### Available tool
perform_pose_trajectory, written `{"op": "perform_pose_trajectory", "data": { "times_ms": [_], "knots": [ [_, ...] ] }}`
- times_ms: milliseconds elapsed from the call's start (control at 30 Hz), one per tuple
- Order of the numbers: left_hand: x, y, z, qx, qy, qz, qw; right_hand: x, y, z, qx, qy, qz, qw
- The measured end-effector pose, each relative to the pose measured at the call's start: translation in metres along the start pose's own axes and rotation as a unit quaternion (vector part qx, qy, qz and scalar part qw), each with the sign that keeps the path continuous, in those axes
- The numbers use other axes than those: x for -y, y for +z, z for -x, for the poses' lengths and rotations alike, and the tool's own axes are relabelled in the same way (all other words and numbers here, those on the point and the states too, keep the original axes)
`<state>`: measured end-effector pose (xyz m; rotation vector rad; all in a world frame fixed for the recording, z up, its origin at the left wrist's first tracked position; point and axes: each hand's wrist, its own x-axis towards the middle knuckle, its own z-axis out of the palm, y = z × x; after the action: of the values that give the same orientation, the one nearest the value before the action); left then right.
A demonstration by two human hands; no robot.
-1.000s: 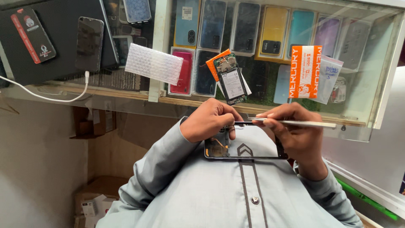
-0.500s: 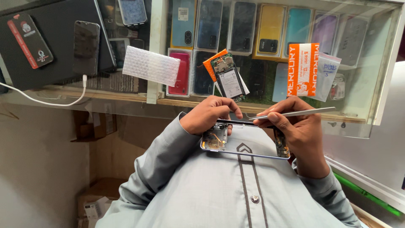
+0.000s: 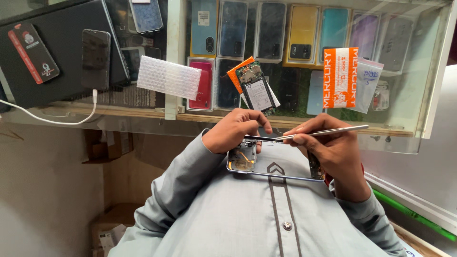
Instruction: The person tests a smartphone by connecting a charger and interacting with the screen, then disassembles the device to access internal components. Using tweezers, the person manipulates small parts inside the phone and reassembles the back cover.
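Gripping the opened phone frame (image 3: pixel 276 164) against your chest, your left hand (image 3: pixel 235 131) had its fingers curled shut over the frame's upper left corner, right where the exposed circuit parts (image 3: pixel 242 159) sat. Your right hand (image 3: pixel 328 152) was closed around the other end of the frame, and it pinched a pair of slim metal tweezers (image 3: pixel 328 131) between thumb and fingers at the same time. You had those tweezers lying nearly level, their tips pointing left and meeting the frame's top edge just beside your left fingertips. The frame lay flat across your grey shirt (image 3: pixel 266 214), long side running left to right, its open inside facing up at you. Beyond your hands stood the glass display counter (image 3: pixel 419 71), with a dismantled phone board (image 3: pixel 257 93) resting on the glass just above your left hand. A sheet of bubble wrap (image 3: pixel 169 77) lay further left, and an orange and white packet (image 3: pixel 340 77) lay to the right of the board, close to a clear plastic bag (image 3: pixel 366 84). A dark phone (image 3: pixel 95 58) on a white cable (image 3: pixel 57 118) sat well off to the left, on top of a black laptop (image 3: pixel 57 43)
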<state>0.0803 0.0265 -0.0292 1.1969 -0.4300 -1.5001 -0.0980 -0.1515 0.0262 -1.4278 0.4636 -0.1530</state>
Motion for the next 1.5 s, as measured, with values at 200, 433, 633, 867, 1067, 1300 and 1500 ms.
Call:
{"op": "perform_pose_trajectory", "data": {
  "times_ms": [200,433,633,867,1067,1300,1500],
  "knots": [
    [-0.005,0.007,-0.003,-0.012,0.01,-0.06,0.998,-0.004,-0.002,-0.009,0.052,0.017,0.12,0.991],
    [-0.015,0.015,0.001,-0.047,0.008,-0.077,0.996,-0.004,0.0,-0.011,0.047,-0.011,0.144,0.988],
    [-0.021,0.018,-0.001,-0.061,0.023,-0.122,0.99,0.0,-0.001,-0.01,0.041,-0.073,0.198,0.977],
    [-0.017,0.017,-0.003,-0.081,0.077,-0.195,0.974,0.0,-0.001,-0.013,0.049,-0.09,0.218,0.97],
    [-0.015,0.014,-0.004,-0.11,0.075,-0.233,0.963,-0.009,-0.006,-0.014,0.044,-0.075,0.149,0.985],
    [-0.013,-0.001,0.002,-0.169,0.049,-0.192,0.965,-0.04,-0.045,-0.048,-0.13,-0.051,-0.073,0.988],
    [-0.016,-0.018,0.011,-0.195,0.061,-0.145,0.968,-0.093,-0.042,-0.085,-0.136,0.121,0.505,0.844]
  ]
}}
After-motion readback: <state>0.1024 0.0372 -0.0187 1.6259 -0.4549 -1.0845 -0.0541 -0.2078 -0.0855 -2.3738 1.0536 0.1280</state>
